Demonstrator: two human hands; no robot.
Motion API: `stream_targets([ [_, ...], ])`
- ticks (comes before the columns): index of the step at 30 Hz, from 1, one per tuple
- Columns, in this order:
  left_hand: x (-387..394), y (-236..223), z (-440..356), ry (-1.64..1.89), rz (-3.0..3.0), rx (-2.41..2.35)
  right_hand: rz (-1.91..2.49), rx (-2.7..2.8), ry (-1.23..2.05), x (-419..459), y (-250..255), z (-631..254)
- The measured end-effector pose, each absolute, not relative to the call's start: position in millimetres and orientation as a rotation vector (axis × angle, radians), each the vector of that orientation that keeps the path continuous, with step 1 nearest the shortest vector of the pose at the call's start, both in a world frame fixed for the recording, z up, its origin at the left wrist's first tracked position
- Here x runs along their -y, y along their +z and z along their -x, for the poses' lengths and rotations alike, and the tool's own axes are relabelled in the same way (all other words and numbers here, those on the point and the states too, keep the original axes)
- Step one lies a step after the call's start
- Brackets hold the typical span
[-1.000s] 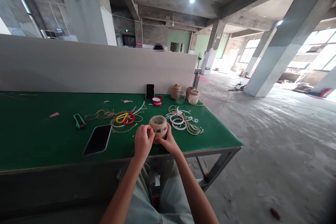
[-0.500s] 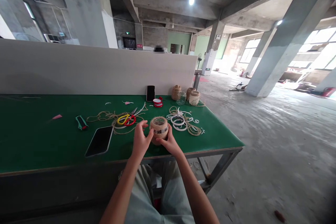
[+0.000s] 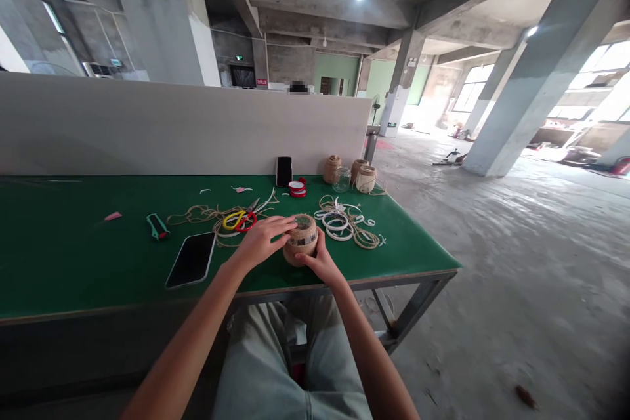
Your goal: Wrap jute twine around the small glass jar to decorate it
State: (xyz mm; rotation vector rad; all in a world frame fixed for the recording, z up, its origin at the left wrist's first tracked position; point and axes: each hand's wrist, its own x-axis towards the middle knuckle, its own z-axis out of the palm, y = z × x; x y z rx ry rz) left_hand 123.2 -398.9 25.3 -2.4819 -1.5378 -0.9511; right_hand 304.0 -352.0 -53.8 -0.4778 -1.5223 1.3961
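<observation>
A small jar wrapped in jute twine (image 3: 302, 238) stands on the green table (image 3: 73, 256) near its front edge. My right hand (image 3: 320, 261) grips the jar from the front right side. My left hand (image 3: 262, 239) lies over the jar's left side with its fingers stretched out towards the rim, and nothing is in its grasp. Loose twine (image 3: 207, 215) trails across the table behind my left hand.
Red and yellow scissors (image 3: 237, 218), a black phone (image 3: 191, 260), a green cutter (image 3: 158, 226) and white rings with twine (image 3: 339, 222) lie around. More wrapped jars (image 3: 365, 178), a glass jar (image 3: 341, 180), a red tape roll (image 3: 296, 188) and another phone (image 3: 283, 170) stand by the white partition.
My left hand has opened from a pinch at the jar's side and stretched its fingers over the jar. The view has shifted a little; the right hand keeps its hold.
</observation>
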Motion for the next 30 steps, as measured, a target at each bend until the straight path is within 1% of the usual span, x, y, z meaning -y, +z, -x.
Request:
stream_targets([
  [9,394,32,-116,-0.956,2.489,1.556,0.503,1.533,1.399,351,-55,-304],
  [12,391,43,-116,-1.095,2.56,1.604,0.543,1.538,1.38,351,-56,-305],
  [14,390,50,-126,-1.248,2.507,1.641,0.555,1.535,1.376,351,-57,-305],
  [16,387,54,-144,-1.288,2.414,1.651,0.552,1.528,1.393,352,-56,-305],
  [19,379,52,-174,-1.017,2.396,1.662,0.548,1.511,1.399,355,-53,-305],
  [22,370,46,-193,-0.83,2.301,1.816,0.562,1.509,1.381,358,-50,-305],
  [25,364,42,-199,-0.751,2.249,1.907,0.573,1.519,1.378,359,-49,-306],
  [30,365,38,-203,-0.717,2.183,1.948,0.567,1.561,1.33,355,-53,-307],
])
